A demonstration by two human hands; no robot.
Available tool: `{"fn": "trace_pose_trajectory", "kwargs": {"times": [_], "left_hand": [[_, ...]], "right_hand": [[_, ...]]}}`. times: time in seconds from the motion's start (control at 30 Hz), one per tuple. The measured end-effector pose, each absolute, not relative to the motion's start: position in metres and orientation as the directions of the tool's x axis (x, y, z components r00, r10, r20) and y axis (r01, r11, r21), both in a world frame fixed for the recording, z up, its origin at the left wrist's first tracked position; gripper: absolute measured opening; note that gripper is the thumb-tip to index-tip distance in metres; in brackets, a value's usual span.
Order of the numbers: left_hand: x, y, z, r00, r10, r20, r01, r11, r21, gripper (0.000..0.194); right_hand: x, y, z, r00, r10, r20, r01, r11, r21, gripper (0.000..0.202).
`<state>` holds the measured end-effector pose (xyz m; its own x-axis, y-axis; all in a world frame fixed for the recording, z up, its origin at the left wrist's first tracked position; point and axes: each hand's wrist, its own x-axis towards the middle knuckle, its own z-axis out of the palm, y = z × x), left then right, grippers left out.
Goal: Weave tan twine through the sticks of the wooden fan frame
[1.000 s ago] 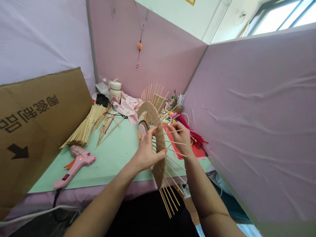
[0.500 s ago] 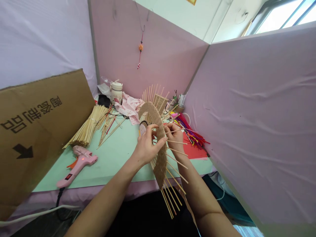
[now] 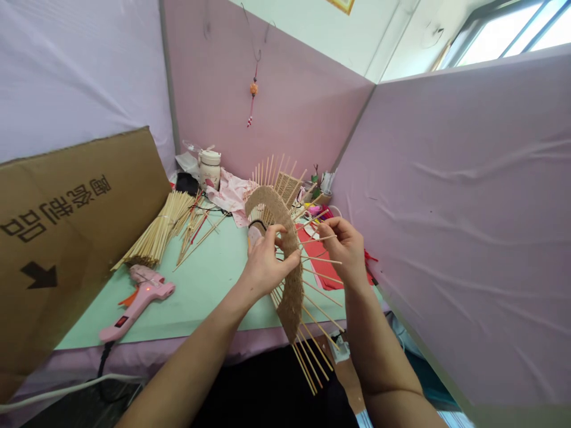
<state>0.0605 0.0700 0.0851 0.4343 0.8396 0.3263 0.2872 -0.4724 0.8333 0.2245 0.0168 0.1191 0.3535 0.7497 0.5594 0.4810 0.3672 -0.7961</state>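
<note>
A curved brown woven piece (image 3: 292, 297) with thin wooden sticks fanning out from its edge stands tilted above the table's front. My left hand (image 3: 269, 261) grips its band between thumb and fingers. To the right of the band, my right hand (image 3: 348, 249) is pinched near the tips of the sticks; a thin strand seems to run from its fingers toward the band. Whether the fingers also touch a stick is unclear. Behind the band, a pale round object with a dark rim (image 3: 256, 232) is partly hidden.
On the green tabletop (image 3: 209, 285) lie a pink glue gun (image 3: 138, 303), a bundle of sticks (image 3: 160, 229) and red sheets (image 3: 316, 261). A cardboard panel (image 3: 89, 208) stands at left. A white bottle (image 3: 209, 168) and pink cloth (image 3: 229, 193) are at the back.
My right hand has moved away from the woven band, to the right, with its fingers still pinched. My left hand and the woven piece have hardly moved.
</note>
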Motion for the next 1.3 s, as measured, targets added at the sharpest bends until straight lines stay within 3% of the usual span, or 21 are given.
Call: {"fn": "trace_pose_trajectory", "kwargs": {"times": [0.1, 0.2, 0.27, 0.33, 0.47, 0.57, 0.67, 0.8, 1.07, 1.17, 1.3], "left_hand": [[0.061, 0.071, 0.083, 0.425, 0.837, 0.346, 0.295, -0.489, 0.821, 0.043], [0.061, 0.071, 0.080, 0.428, 0.834, 0.348, 0.302, -0.495, 0.815, 0.042], [0.061, 0.071, 0.076, 0.440, 0.828, 0.348, 0.296, -0.500, 0.814, 0.042], [0.063, 0.072, 0.070, 0.445, 0.822, 0.356, 0.269, -0.501, 0.822, 0.042], [0.066, 0.071, 0.061, 0.417, 0.823, 0.386, 0.200, -0.498, 0.844, 0.042], [0.066, 0.070, 0.060, 0.399, 0.828, 0.393, 0.197, -0.496, 0.846, 0.042], [0.064, 0.068, 0.060, 0.385, 0.833, 0.398, 0.194, -0.494, 0.847, 0.042], [0.062, 0.068, 0.060, 0.381, 0.827, 0.413, 0.189, -0.507, 0.841, 0.041], [0.063, 0.065, 0.061, 0.375, 0.827, 0.418, 0.178, -0.507, 0.843, 0.040], [0.063, 0.064, 0.061, 0.360, 0.834, 0.418, 0.176, -0.501, 0.847, 0.040], [0.062, 0.064, 0.059, 0.339, 0.840, 0.424, 0.166, -0.497, 0.852, 0.040]], "right_hand": [[0.231, 0.001, 0.143, 0.181, 0.916, 0.358, 0.333, 0.285, -0.899, 0.028], [0.240, -0.011, 0.166, 0.035, 0.950, 0.311, 0.427, 0.268, -0.864, 0.021], [0.243, -0.015, 0.178, 0.002, 0.901, 0.435, 0.568, 0.357, -0.741, 0.015], [0.243, -0.018, 0.184, -0.049, 0.808, 0.587, 0.714, 0.439, -0.546, 0.009], [0.235, -0.021, 0.185, -0.193, 0.612, 0.767, 0.886, 0.444, -0.132, 0.005], [0.230, -0.019, 0.182, -0.190, 0.495, 0.848, 0.926, 0.377, -0.012, 0.004], [0.232, -0.013, 0.178, -0.099, 0.453, 0.886, 0.941, 0.332, -0.065, 0.003], [0.238, -0.004, 0.169, 0.011, 0.434, 0.901, 0.896, 0.396, -0.201, 0.006], [0.238, -0.001, 0.162, 0.084, 0.403, 0.911, 0.914, 0.333, -0.232, 0.007], [0.237, 0.002, 0.151, 0.200, 0.449, 0.871, 0.882, 0.304, -0.359, 0.008], [0.242, 0.023, 0.121, 0.298, 0.624, 0.723, 0.748, 0.318, -0.582, 0.013]]}}
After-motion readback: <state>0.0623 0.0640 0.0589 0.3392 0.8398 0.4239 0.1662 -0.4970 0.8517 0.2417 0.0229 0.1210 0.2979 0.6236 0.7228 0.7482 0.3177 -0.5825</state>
